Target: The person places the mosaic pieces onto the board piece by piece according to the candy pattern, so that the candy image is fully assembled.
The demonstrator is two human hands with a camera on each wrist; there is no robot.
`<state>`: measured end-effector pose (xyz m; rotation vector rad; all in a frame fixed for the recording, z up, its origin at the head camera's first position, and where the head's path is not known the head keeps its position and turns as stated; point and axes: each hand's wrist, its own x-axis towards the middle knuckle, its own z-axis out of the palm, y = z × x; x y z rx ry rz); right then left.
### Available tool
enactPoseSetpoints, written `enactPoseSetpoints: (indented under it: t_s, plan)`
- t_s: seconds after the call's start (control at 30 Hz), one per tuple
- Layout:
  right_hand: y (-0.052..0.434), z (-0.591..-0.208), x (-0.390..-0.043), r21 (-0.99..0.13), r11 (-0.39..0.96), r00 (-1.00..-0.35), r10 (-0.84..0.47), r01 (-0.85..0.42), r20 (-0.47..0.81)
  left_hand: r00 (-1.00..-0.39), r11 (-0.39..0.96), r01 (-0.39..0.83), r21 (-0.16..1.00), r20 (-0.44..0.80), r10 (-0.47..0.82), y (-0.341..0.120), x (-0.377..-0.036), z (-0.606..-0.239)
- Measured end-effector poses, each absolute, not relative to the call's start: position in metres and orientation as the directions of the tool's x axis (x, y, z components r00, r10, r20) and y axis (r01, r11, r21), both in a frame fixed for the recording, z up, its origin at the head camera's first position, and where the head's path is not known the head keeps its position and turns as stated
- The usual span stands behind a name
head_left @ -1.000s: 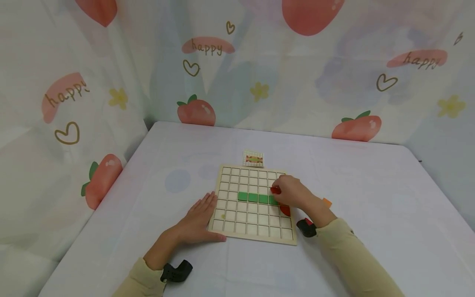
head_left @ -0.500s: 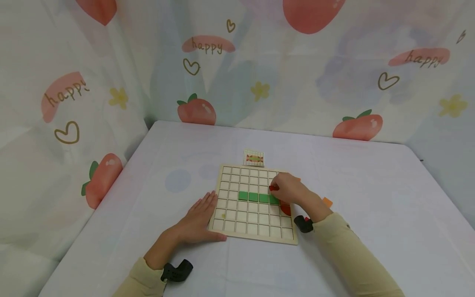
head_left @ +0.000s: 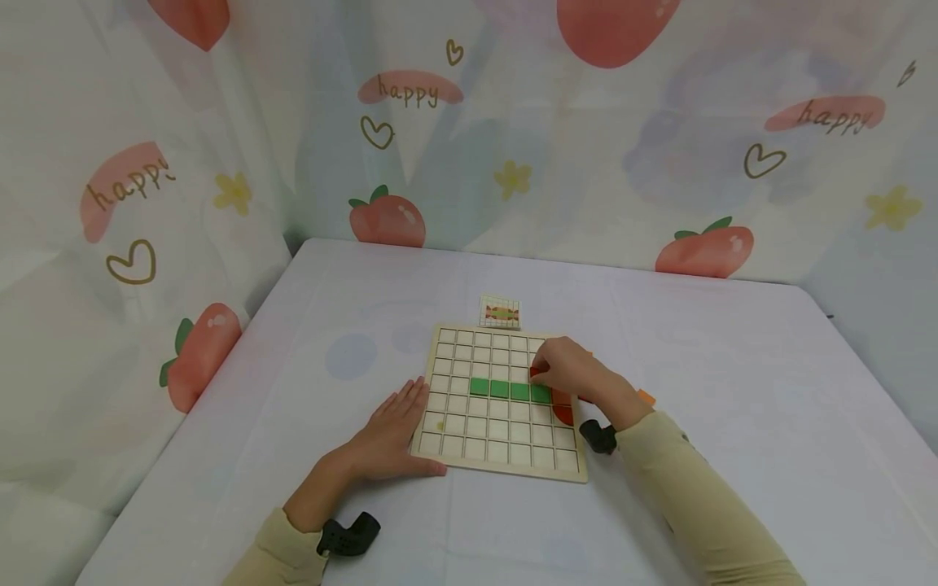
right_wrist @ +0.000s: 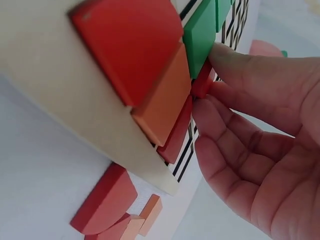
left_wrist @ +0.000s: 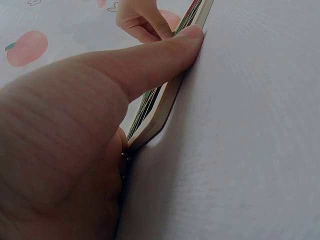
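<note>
A wooden grid board (head_left: 498,452) lies flat on the table. My left hand (head_left: 391,437) rests along its left side with fingers straight, the thumb touching the near edge. Over the board's right part, my right hand (head_left: 574,370) pinches a small red block (right_wrist: 204,80) between thumb and fingers, against the grid. Several green blocks (head_left: 500,389) form a row across the middle. At the right end of that row sit an orange block (right_wrist: 165,102), a larger red block (right_wrist: 132,45) with a curved side, and another red block (right_wrist: 176,137), partly hidden in the head view.
Beyond the board stands a small pattern card (head_left: 501,312) with a candy-like picture. Loose red blocks (right_wrist: 107,200) and orange blocks (head_left: 646,398) lie on the table right of the board, partly behind the right arm. A printed cloth (head_left: 469,163) hangs behind the table.
My right hand has shifted slightly left and away from me, carrying the small red block along the grid. The left hand and the board stay put.
</note>
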<state>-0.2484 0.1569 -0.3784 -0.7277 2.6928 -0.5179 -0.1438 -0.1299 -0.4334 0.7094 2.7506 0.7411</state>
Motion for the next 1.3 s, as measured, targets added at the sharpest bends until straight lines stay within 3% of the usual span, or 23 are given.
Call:
enactPoseSetpoints:
  t_s: [0.77,1.3]
  plan:
    - [0.159,-0.377,-0.249,-0.451,0.804,-0.844,-0.506,-0.388,-0.175,-0.866,0.767,0.386,0.512,-0.085,0.492,-0.129,-0.143,-0.432]
    - [0.177,-0.368,-0.236,-0.387,0.84,-0.885,-0.453,-0.381,-0.111,-0.867,0.775,0.395,0.492,-0.079,0.492,-0.129,-0.145,-0.437]
